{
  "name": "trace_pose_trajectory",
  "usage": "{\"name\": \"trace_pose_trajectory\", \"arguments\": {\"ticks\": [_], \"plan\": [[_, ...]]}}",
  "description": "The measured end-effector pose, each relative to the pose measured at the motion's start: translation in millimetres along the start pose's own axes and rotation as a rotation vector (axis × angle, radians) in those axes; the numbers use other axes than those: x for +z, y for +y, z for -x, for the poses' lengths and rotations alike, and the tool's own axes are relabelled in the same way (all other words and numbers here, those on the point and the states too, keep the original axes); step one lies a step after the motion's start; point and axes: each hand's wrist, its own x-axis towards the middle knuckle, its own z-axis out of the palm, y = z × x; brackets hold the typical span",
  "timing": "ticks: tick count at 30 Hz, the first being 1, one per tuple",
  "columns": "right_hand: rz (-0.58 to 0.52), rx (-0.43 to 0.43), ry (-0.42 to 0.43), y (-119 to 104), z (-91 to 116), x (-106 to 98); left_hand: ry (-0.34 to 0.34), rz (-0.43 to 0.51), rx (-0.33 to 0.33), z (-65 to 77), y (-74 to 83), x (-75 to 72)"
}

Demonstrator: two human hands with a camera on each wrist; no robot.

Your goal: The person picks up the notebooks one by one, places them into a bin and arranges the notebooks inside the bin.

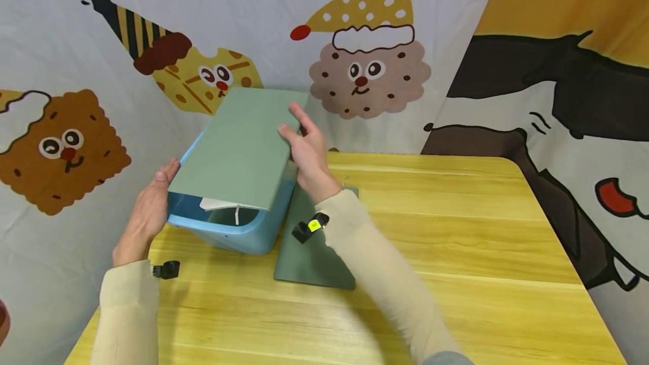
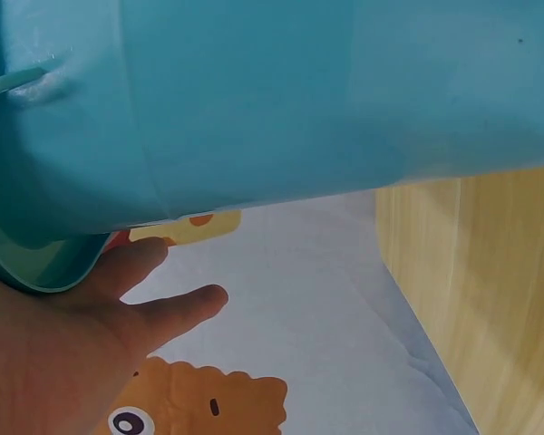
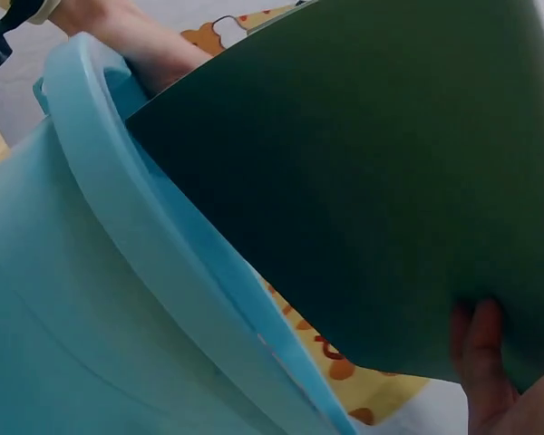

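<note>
My right hand [image 1: 311, 159] grips a flat green rectangular panel [image 1: 243, 148] by its right edge, thumb on top. In the right wrist view, fingertips [image 3: 480, 340] press its underside. The panel slants over a light blue plastic bin [image 1: 223, 232], covering most of the opening. My left hand [image 1: 149, 213] is at the bin's left rim, beside the panel's near left corner; its visible fingers [image 2: 177, 317] stretch out past the rim in the left wrist view. Under the panel, a white piece [image 1: 213, 204] and a white strip [image 1: 236, 216] show inside the bin.
A second, darker green panel [image 1: 309, 263] lies on the wooden table [image 1: 456, 241] right of the bin, under my right forearm, with a thin string at its far end. A cartoon-printed cloth [image 1: 284, 32] hangs close behind the table.
</note>
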Motion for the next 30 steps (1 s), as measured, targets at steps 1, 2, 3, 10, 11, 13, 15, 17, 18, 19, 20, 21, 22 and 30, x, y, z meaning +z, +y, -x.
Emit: {"name": "trace_pose_trajectory", "arguments": {"ticks": [1, 2, 3, 10, 11, 13, 15, 17, 18, 19, 20, 21, 22, 30], "plan": [[0.014, 0.003, -0.001, 2, -1, 3, -0.001, 0.006, 0.002, 0.2, -0.2, -0.4], [0.036, 0.004, -0.001, 4, -3, 6, -0.003, 0.014, 0.004, 0.6, -0.6, -0.5], [0.057, 0.005, -0.002, 7, -4, 9, -0.001, 0.018, 0.007, 1.0, -0.8, -0.6], [0.185, 0.004, -0.011, 22, -7, 21, 0.02, 0.028, 0.05, 3.2, -2.9, 0.1], [0.196, 0.002, -0.009, 24, -7, 21, 0.021, 0.035, 0.049, 3.3, -3.0, 0.3], [0.2, 0.001, -0.007, 27, -8, 21, 0.022, 0.047, 0.045, 3.2, -3.2, 0.6], [0.195, 0.0, -0.008, 28, -9, 20, 0.023, 0.052, 0.038, 2.8, -3.3, 1.1], [0.194, 0.004, -0.008, 29, -10, 18, 0.028, 0.05, 0.035, 2.8, -2.5, 1.4], [0.196, 0.008, -0.01, 29, -11, 18, 0.031, 0.047, 0.034, 2.8, -2.2, 1.6], [0.2, 0.012, -0.012, 29, -11, 17, 0.035, 0.048, 0.029, 2.7, -2.1, 1.9], [0.206, 0.016, -0.014, 30, -12, 17, 0.035, 0.052, 0.02, 2.7, -1.9, 2.2], [0.212, 0.02, -0.013, 30, -13, 16, 0.037, 0.055, 0.011, 2.7, -1.6, 2.5], [0.216, 0.024, -0.014, 31, -13, 15, 0.037, 0.057, 0.002, 2.7, -1.1, 2.6], [0.279, 0.039, -0.011, 36, -15, 14, 0.024, 0.075, -0.053, 2.4, -0.8, 4.6]]}}
